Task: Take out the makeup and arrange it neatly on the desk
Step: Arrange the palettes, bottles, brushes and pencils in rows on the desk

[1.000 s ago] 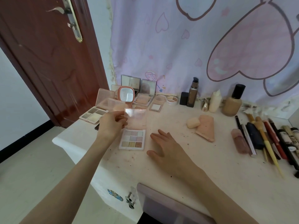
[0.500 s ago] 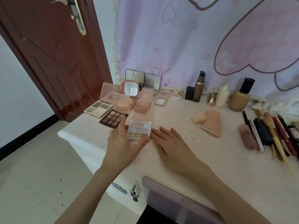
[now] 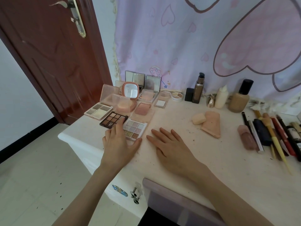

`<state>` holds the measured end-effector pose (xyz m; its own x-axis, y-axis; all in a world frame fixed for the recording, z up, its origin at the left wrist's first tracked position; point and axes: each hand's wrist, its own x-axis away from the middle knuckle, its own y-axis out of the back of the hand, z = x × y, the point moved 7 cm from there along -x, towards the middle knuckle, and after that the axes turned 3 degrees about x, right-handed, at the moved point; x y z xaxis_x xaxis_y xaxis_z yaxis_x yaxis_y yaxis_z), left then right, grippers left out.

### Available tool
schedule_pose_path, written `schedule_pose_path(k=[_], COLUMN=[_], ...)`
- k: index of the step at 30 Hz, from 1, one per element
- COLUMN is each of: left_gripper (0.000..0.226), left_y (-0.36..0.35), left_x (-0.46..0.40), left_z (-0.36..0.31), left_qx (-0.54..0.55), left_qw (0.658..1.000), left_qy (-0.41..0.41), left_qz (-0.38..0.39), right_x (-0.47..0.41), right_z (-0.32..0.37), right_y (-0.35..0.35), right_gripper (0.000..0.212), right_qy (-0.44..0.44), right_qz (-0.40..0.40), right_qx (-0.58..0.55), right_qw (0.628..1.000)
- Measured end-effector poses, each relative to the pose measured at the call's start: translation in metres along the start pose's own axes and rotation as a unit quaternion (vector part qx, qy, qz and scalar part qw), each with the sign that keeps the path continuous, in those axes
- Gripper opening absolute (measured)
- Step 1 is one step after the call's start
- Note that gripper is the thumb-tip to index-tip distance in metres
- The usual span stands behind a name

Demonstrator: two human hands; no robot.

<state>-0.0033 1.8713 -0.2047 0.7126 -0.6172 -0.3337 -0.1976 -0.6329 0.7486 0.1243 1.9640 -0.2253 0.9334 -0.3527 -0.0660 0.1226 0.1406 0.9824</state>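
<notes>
Both hands (image 3: 120, 144) flank the pastel palette (image 3: 134, 130), lid tipped back toward wall.

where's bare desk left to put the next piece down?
Free: the desk between the pastel palette and the sponges; also the near strip right of the right hand, below the brushes. Crowded: back-left palettes by the left hand, and the right edge.

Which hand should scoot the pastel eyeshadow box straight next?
Probably the left hand: its straight fingers already lie on the pastel eyeshadow palette and reach the dark palette. The right hand rests flat on the desk beside it, apart.
</notes>
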Motion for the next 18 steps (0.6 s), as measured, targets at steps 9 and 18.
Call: schedule_pose_path(k=[9,18], left_gripper=[0.079,0.047], left_y=[0.001,-0.011], left_x=[-0.001,0.007], left_z=[0.001,-0.060], left_qx=[-0.042,0.022], left_qw=[0.999,0.987], left_qy=[0.014,-0.161], left_qz=[-0.028,-0.019], right_x=[0.001,0.016], right_z=[0.000,-0.034], right_y=[0.004,0.049], right_gripper=[0.047,0.032], right_qy=[-0.013,-0.129], right_qz=[-0.023,-0.204], right_qx=[-0.008,-0.179], right_qw=[1.000,0.954])
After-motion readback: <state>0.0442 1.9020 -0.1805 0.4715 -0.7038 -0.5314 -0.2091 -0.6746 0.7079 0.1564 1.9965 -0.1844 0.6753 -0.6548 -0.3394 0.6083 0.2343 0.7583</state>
